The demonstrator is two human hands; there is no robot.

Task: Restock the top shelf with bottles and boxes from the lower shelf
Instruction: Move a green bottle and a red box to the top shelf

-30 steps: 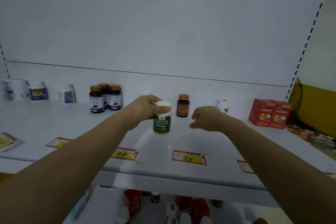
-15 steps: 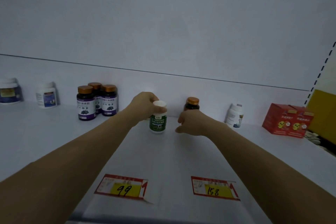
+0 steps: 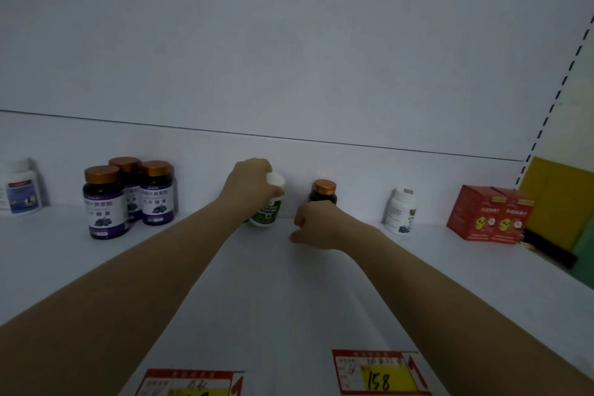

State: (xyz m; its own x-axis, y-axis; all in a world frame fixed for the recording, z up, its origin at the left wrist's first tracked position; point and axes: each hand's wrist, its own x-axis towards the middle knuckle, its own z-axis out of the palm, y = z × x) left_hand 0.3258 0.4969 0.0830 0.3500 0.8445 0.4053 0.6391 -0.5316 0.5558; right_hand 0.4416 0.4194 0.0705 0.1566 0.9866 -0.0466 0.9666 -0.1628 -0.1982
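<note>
**Left hand** point(image 3: 249, 185): reached to the rear of the shelf, fingers and thumb wrapped round the upper part of a small green-labelled plastic bottle with a white screw cap point(image 3: 268, 207). The bottle leans a little. Its base sits at or just above the shelf, and I cannot tell which from here.

**Right hand** point(image 3: 316, 227): just right of the green bottle, fingers loosely curled, nothing visibly in them. Directly behind it stands a dark brown bottle with a copper-orange cap point(image 3: 323, 191). Whether the fingertips touch it is hidden.

**White top shelf** point(image 3: 64, 267): the goods stand in a line against the white back panel point(image 3: 289, 58).
- Left of the hands: three dark bottles with purple-and-white labels and copper caps point(image 3: 107, 202), clustered and touching.
- Further left: a white jar with a blue label point(image 3: 21, 191).
- Right of the hands: a white bottle with a dark printed label point(image 3: 400, 210).
- Further right: two red cardboard boxes side by side point(image 3: 488, 212).
- Front edge: two red-and-yellow price tags, one reading 158 point(image 3: 379, 373), the other cut off point(image 3: 189, 382).

**Hazards, as judged:**
- If the left hand lets go while the bottle is tilted, it could tip over and roll.
- The gap to the brown bottle is narrow, so a topple to the right could knock that one over too.
- The right hand sits close in front of the brown bottle, and a careless pull-back could drag it forward.
- Either forearm could sweep the shelf on the way out.
</note>
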